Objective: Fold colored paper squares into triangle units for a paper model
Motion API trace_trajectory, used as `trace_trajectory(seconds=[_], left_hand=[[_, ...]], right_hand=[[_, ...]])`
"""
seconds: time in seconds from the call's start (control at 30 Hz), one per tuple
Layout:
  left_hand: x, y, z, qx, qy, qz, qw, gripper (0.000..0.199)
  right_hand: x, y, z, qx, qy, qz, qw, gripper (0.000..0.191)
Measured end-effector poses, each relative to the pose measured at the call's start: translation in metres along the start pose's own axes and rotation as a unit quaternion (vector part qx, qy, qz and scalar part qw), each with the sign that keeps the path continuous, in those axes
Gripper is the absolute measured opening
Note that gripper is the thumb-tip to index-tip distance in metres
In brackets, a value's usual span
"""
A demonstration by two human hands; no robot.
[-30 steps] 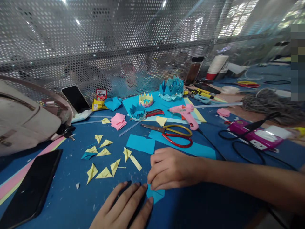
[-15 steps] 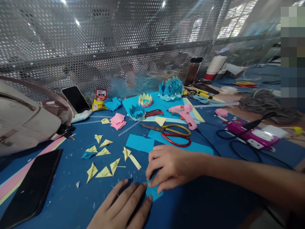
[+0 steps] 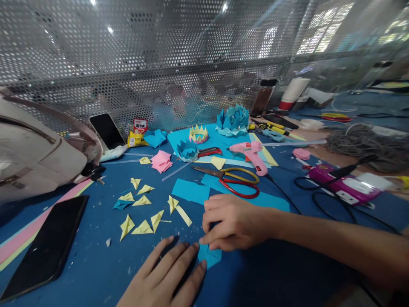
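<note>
A small piece of blue paper [image 3: 211, 256] lies on the blue table between my hands, with a crease across it. My left hand [image 3: 171, 273] rests flat at its left side, fingers stretched out, the fingertips at the paper's edge. My right hand [image 3: 231, 221] comes in from the right with its fingers bent and drawn together, gripping the paper's upper part; the palm hides some of it. Several folded yellow paper pieces [image 3: 143, 228] lie left of the hands. Behind my right hand is a flat blue paper strip [image 3: 191, 191].
Scissors [image 3: 234, 179] and a pink glue gun [image 3: 251, 154] lie beyond the hands. Blue paper flowers [image 3: 233, 120] stand at the back. A black phone [image 3: 47, 243] and a bag [image 3: 38, 149] are at left. A purple power strip [image 3: 343, 184] with cables lies right.
My right fingers have moved up the paper slightly, so more of its creased lower part shows. My left hand stays flat beside it. The whole view has shifted a little.
</note>
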State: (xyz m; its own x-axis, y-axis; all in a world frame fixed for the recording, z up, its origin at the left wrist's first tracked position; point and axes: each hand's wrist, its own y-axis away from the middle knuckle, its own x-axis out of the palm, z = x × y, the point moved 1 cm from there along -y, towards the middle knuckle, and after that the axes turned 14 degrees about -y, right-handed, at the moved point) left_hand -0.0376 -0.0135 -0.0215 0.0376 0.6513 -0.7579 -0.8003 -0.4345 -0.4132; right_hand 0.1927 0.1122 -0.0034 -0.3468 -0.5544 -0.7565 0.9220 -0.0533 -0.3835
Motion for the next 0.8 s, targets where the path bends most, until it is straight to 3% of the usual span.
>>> trace_trajectory(seconds=[0.17, 0.43, 0.8], left_hand=[[0.004, 0.004, -0.002, 0.008, -0.001, 0.008, 1.0, 0.037], [0.005, 0.004, 0.001, 0.003, 0.021, 0.013, 1.0, 0.037], [0.002, -0.006, -0.001, -0.007, 0.016, 0.005, 1.0, 0.049]], right_hand=[[0.001, -0.001, 0.002, 0.0, -0.002, -0.006, 1.0, 0.026], [-0.01, -0.005, 0.014, -0.012, 0.12, 0.076, 0.99, 0.031], [0.0, -0.004, 0.004, -0.011, 0.036, 0.021, 0.999, 0.043]])
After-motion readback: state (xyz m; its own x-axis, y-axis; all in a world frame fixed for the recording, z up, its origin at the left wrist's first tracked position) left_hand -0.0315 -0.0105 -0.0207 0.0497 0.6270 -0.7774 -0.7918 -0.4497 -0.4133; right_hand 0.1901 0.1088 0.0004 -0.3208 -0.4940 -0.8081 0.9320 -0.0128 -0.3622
